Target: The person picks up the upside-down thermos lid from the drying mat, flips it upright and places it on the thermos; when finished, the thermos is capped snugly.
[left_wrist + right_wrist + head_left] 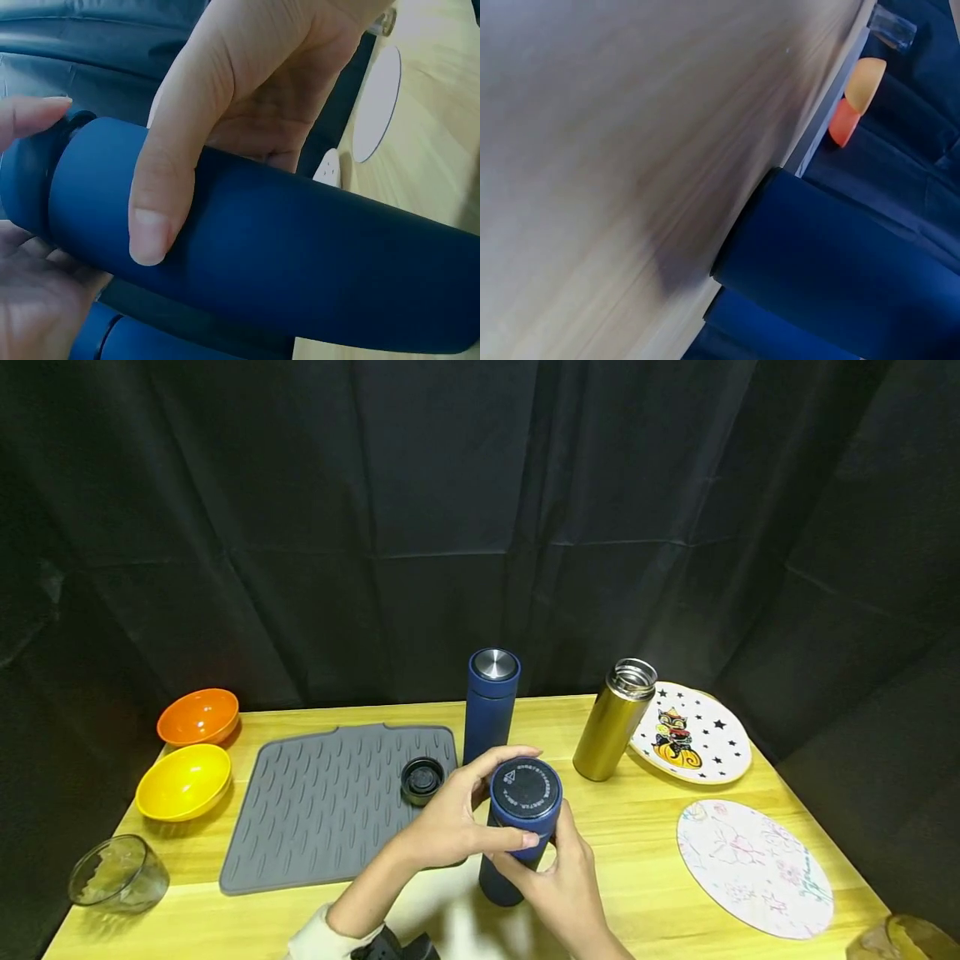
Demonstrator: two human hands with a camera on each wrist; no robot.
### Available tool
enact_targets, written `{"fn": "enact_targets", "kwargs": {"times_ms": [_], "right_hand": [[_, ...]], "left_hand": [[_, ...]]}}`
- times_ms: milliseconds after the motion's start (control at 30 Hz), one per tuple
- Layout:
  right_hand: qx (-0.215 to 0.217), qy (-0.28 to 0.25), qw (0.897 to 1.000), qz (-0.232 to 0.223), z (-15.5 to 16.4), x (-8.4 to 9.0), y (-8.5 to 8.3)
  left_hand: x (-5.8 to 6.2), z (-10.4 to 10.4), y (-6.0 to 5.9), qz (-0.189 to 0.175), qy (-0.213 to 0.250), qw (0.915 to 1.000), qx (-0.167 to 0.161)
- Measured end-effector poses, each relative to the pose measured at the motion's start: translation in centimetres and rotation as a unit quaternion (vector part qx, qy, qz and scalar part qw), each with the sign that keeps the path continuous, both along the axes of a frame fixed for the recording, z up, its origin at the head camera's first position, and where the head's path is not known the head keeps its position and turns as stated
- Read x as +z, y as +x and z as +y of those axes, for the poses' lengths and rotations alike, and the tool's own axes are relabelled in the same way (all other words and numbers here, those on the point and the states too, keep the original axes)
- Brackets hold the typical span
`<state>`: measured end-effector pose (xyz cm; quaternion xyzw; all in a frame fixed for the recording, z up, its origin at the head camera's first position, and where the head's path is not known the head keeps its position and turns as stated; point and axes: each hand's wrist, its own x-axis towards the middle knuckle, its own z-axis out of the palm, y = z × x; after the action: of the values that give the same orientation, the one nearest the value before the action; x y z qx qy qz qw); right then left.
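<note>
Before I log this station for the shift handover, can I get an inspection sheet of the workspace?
Surface: light wooden table with a grey ribbed silicone mat.
Job's things: dark blue cylindrical flask, lifted, base facing the head camera.
Clutter: second blue flask with silver cap; gold flask, uncapped; black round lid on the mat; orange bowl; yellow bowl; clear glass; star-printed plate; pale floral plate.
Hands: left hand and right hand both grip the dark flask.
Cables: nothing seen.
Surroundings: black cloth backdrop.
</note>
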<state>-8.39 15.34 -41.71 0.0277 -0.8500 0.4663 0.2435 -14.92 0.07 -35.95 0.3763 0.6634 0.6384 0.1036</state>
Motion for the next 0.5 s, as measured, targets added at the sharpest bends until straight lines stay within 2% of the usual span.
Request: {"fn": "enact_targets", "kwargs": {"times_ms": [100, 333, 400, 500], "right_hand": [[-0.001, 0.011, 1.0, 0.005, 0.03, -0.12, -0.01], [0.0, 0.014, 0.999, 0.031, 0.12, -0.24, 0.06], [0.004, 0.013, 0.999, 0.029, 0.14, -0.19, 0.05], [0.011, 0.017, 0.999, 0.026, 0.16, -0.16, 0.01]], "left_hand": [[0.03, -0.02, 0.08, 0.013, -0.014, 0.9998, 0.011], [-0.15, 0.46, 0.54, 0.089, -0.047, 0.9928, 0.064], [-0.41, 0.52, 0.6, 0.086, -0.04, 0.993, 0.07], [-0.79, 0.53, 0.54, 0.058, -0.021, 0.9963, 0.059]]}}
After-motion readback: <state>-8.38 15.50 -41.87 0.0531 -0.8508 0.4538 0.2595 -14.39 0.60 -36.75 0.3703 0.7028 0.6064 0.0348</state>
